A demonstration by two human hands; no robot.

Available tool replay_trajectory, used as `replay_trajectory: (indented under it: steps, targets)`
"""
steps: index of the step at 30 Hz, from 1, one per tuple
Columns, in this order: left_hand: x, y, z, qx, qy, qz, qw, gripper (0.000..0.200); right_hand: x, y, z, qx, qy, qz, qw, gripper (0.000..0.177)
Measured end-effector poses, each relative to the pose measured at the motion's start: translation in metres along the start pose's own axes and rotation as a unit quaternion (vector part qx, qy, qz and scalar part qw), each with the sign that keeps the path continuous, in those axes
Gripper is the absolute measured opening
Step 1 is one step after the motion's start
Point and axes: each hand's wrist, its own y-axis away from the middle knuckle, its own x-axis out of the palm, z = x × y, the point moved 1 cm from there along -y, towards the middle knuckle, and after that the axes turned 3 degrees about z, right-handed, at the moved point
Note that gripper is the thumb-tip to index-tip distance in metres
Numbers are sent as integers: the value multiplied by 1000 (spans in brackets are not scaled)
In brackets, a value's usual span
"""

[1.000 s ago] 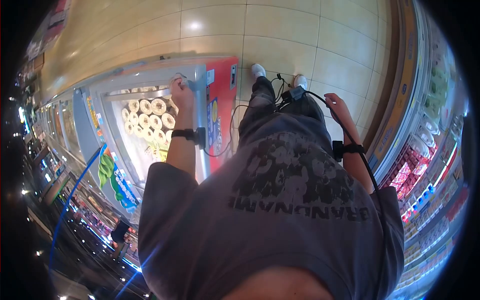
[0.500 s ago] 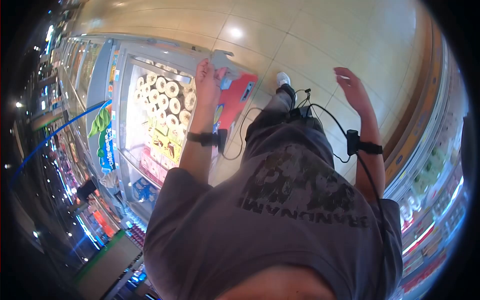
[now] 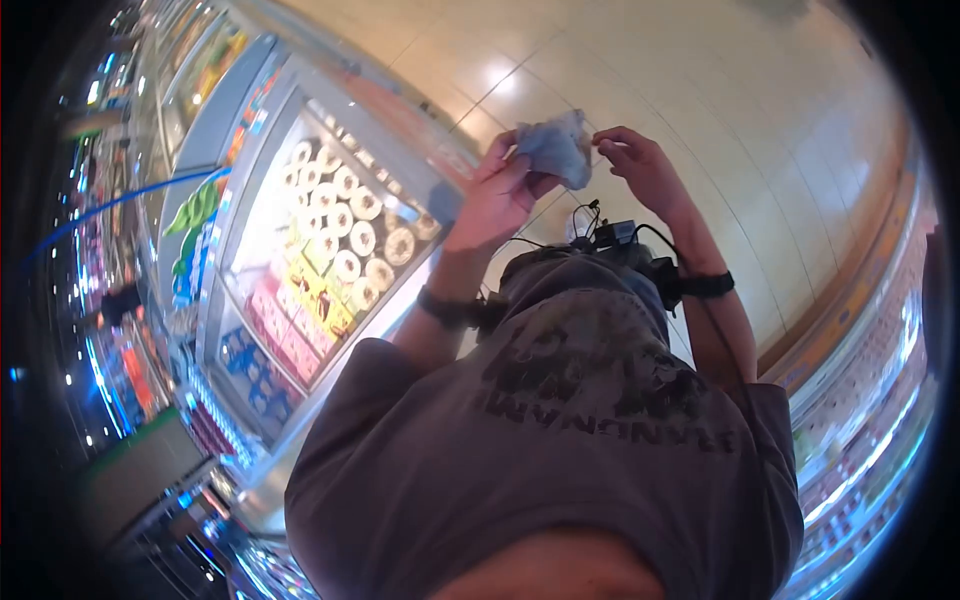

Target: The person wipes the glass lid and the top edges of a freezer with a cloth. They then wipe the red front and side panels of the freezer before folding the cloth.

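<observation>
My left hand point(image 3: 497, 203) is closed on a crumpled grey-blue cloth point(image 3: 556, 150), thumb on top, held in front of my body above the floor. The cloth sticks out to the right of the fingers. My right hand point(image 3: 643, 168) is just beside the cloth's right edge, its fingers loosely bent and a little apart, with nothing visible in them. Whether its fingertips touch the cloth is hard to tell. Both wrists wear dark straps with small devices.
To my left stands a lit chest freezer point(image 3: 425, 215) with a glass top, showing several round tubs point(image 3: 345, 220) and yellow and pink packs point(image 3: 305, 290). Shelving point(image 3: 860, 390) runs along my right. Tiled floor point(image 3: 700, 80) stretches ahead, and thin cables point(image 3: 655, 240) hang near my waist.
My left hand has moved right, away from the freezer's edge, bringing the cloth in front of me. My right hand has come left towards the cloth. The view has turned somewhat.
</observation>
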Motion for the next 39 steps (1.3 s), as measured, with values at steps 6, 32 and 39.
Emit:
replay_trajectory:
  steps: [6, 32, 39]
  targets:
    - [-15, -20, -24, 1, -53, -2, 999, 36, 13, -63, 32, -64, -24, 236, 969, 53]
    - [-144, -172, -79, -36, -384, -700, 600, 42, -95, -528, 22, 333, -391, 221, 829, 42]
    - [-223, -121, -118, -137, -540, -722, 410, 52, -123, -638, 38, 363, -382, 156, 835, 45]
